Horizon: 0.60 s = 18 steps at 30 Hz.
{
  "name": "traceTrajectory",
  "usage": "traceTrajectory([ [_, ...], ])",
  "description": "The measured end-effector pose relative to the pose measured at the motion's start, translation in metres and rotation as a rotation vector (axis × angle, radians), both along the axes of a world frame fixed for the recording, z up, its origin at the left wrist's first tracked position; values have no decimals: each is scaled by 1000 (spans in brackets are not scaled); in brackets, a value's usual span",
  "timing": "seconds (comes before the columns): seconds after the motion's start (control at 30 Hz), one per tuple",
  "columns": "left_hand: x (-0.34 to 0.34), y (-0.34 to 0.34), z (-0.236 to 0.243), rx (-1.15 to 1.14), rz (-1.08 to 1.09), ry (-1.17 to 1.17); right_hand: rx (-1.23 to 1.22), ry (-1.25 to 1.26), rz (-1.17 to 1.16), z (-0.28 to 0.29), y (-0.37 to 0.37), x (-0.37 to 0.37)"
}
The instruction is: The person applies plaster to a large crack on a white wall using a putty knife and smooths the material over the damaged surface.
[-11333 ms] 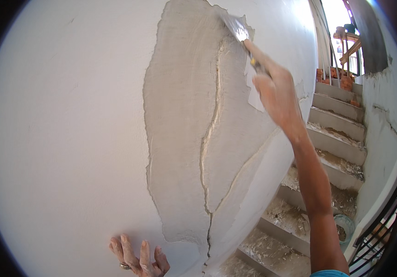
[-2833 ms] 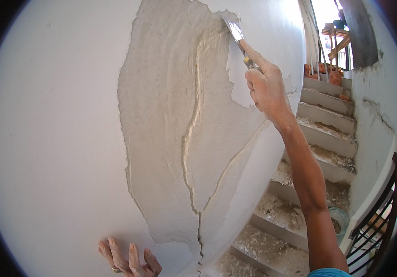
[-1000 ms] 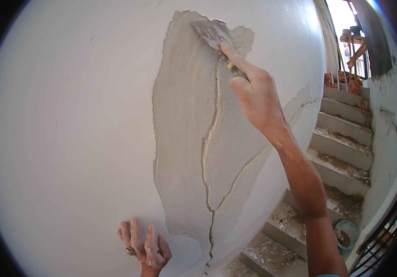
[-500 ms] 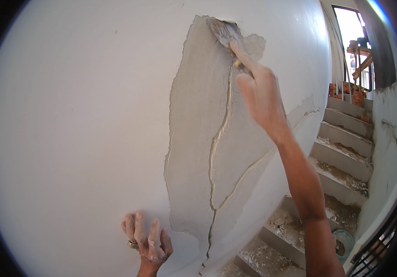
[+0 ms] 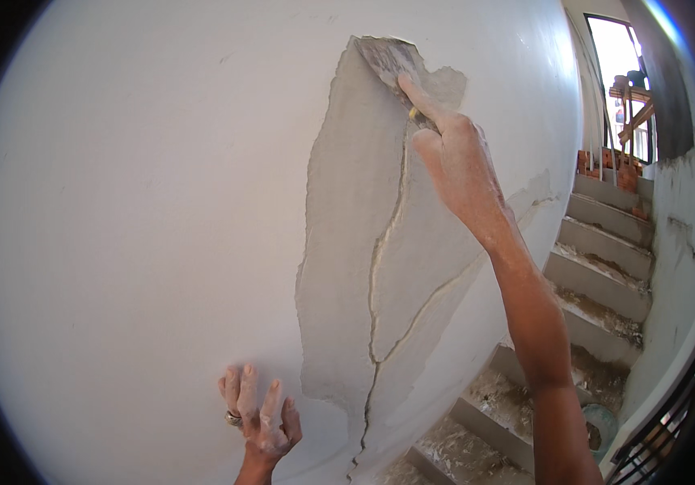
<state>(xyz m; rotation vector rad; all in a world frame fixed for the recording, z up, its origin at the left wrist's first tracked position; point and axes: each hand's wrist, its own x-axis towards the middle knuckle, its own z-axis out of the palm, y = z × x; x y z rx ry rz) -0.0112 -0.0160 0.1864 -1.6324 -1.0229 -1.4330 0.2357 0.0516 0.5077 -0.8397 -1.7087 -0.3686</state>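
Note:
My right hand point(image 5: 464, 170) grips a putty knife point(image 5: 389, 61), its index finger stretched along the smeared metal blade. The blade lies against the top of a bare grey patch point(image 5: 339, 234), where the white coating of the wall point(image 5: 145, 202) ends in a ragged edge. Most of the handle is hidden in my fist. Down the patch runs a crack point(image 5: 374, 303), with a second branch rising to the right. Low on the wall, left of the patch, my left hand point(image 5: 262, 416) rests with dusty fingers spread, a ring on one of them. It holds nothing.
To the right, concrete stairs point(image 5: 606, 246) climb toward a bright opening, littered with debris. A bucket point(image 5: 600, 428) stands on the lower steps near a dark metal railing point(image 5: 659, 440). Bricks point(image 5: 626, 175) and a wooden frame point(image 5: 634, 105) are at the top.
The putty knife has shifted slightly left along the patch's top edge, up to its left corner. My left hand stays at the same place on the wall. The view has tilted a little.

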Motion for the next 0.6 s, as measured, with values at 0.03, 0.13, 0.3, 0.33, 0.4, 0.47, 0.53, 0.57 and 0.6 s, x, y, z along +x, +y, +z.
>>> traceTrajectory([
  [0.03,0,-1,1,0,11,6,2,16,0,2,1,-2],
  [0.13,-2,-4,2,-8,19,20,-36,35,22,0,2,0],
  [0.3,-1,0,-2,4,-7,24,-11,33,52,-2,2,-2],
  [0.33,0,1,-1,3,-9,30,-14,42,78,1,4,-3],
  [0.4,2,1,2,23,-1,25,-8,55,117,3,7,-4],
  [0.47,2,3,5,41,-4,19,9,64,141,1,9,-4],
  [0.53,2,5,3,56,-18,5,-72,166,258,-1,2,-9],
  [0.57,2,3,1,36,-20,2,-113,217,316,-2,0,-11],
  [0.6,1,2,1,17,-25,3,-101,209,301,-3,-1,-10],
])
